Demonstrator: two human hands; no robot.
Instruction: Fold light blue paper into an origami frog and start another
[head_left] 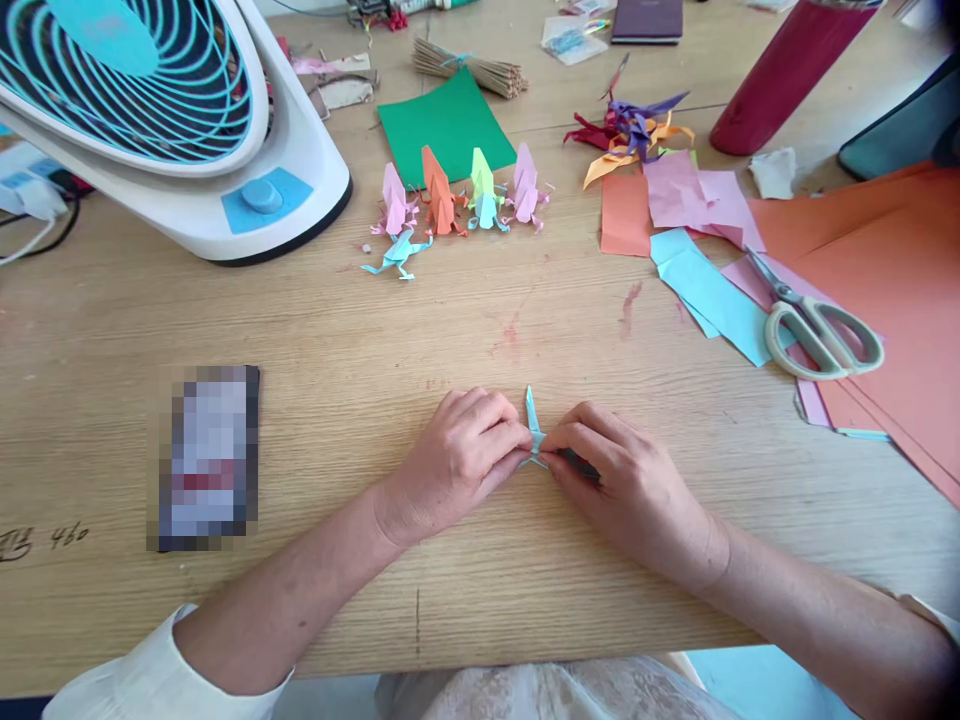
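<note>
One light-blue folded paper (530,408), small, at the near middle of the wooden table (330,400), a narrow spike of it pointing away from the person. Two bare hands, both occupied: the left hand (469,445) pinches the paper's left side between thumb and fingers; the right hand (630,480) pinches its right side likewise, fingertips nearly meeting, part of the paper hidden behind them. Four paper figures (439,195), in a row beyond the hands: pink, orange, pale green, pink. One light-blue paper figure (397,253), low, just in front of the row's left end. One green sheet (457,120), flat, behind the row. One fan (304,190), white and blue, to the left. One pair of scissors (821,335), pale handles, lying on coloured papers (892,260) to the right. One dark red bottle (787,80), tilted in view, far right. One dark-edged flat object (206,455), blurred, near left.
</note>
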